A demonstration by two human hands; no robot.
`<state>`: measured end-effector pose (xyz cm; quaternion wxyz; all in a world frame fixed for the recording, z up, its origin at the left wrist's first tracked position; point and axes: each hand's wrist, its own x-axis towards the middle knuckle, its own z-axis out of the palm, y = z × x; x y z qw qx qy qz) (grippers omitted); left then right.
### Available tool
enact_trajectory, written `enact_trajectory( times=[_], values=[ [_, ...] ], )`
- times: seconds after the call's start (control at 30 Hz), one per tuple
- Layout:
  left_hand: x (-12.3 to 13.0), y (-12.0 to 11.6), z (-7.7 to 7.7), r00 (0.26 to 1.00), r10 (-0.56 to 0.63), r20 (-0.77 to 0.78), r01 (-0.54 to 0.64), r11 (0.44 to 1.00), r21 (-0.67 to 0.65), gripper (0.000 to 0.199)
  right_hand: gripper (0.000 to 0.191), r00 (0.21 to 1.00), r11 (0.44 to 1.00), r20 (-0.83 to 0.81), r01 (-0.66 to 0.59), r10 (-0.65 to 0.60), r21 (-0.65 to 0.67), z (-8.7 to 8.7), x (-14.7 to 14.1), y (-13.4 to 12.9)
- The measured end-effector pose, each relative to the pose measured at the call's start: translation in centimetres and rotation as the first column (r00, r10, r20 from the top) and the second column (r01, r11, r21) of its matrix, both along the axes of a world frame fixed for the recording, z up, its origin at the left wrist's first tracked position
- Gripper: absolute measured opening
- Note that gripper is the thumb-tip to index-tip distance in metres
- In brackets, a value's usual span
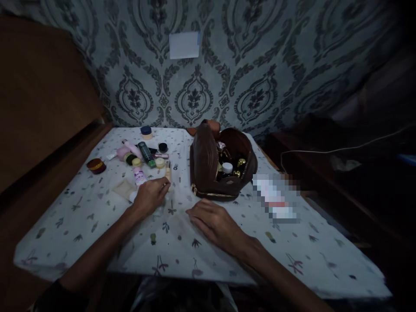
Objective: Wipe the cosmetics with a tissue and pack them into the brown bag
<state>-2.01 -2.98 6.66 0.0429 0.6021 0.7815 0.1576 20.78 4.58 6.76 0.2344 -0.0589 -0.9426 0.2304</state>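
My left hand [150, 197] is closed at the lower end of a slim beige tube [168, 170], which stands or leans above the fingertips. Just behind that hand are a pink-and-purple tube [139, 177] and a cream tube [125, 190] lying on its side. My right hand [212, 220] rests on the cloth with loosely extended fingers and holds nothing I can see. Beyond it stands a brown zip bag [204, 162], unzipped. Inside are a white-lidded jar [227, 167] and several gold-capped items [241, 162].
Cosmetics cluster at the back left: a green-grey bottle [146, 154], a small cream jar [160, 163], a blue-lidded jar [146, 132] and an amber round container [96, 165]. A blurred-out item [276, 197] lies right of the bag. A patterned wall [195, 95] closes off the table's back.
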Motion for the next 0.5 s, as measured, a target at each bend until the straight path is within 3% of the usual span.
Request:
enact_trajectory(
  times=[0.17, 0.23, 0.3, 0.4, 0.5],
  values=[
    [-3.0, 2.1, 2.7, 0.992, 0.076, -0.097, -0.073, 0.997, 0.027, 0.031, 0.02, 0.999, 0.97, 0.044, 0.018, -0.007, -0.243, -1.4, -3.2, -0.1],
    [-4.6, 4.3, 3.8, 0.983, 0.103, -0.153, -0.102, 0.995, 0.015, 0.034, 0.02, 0.998, 0.926, 0.067, 0.045, -0.022, -0.374, -2.0, -4.6, -0.1],
    [-6.0, 6.9, 4.5, 0.971, 0.104, -0.214, -0.121, 0.99, -0.069, 0.033, 0.021, 0.997, 0.844, 0.062, 0.072, -0.046, -0.532, -3.0, -5.7, -0.1],
    [-7.1, 10.8, 4.3, 0.964, 0.069, -0.258, -0.114, 0.979, -0.166, 0.032, 0.022, 0.994, 0.712, 0.028, 0.093, -0.102, -0.696, -4.7, -6.5, -0.1],
    [-7.3, 13.7, 3.3, 0.954, 0.032, -0.297, -0.112, 0.961, -0.255, 0.033, 0.022, 0.992, 0.663, 0.021, 0.102, -0.128, -0.741, -5.5, -6.5, 0.0]
  ],
)
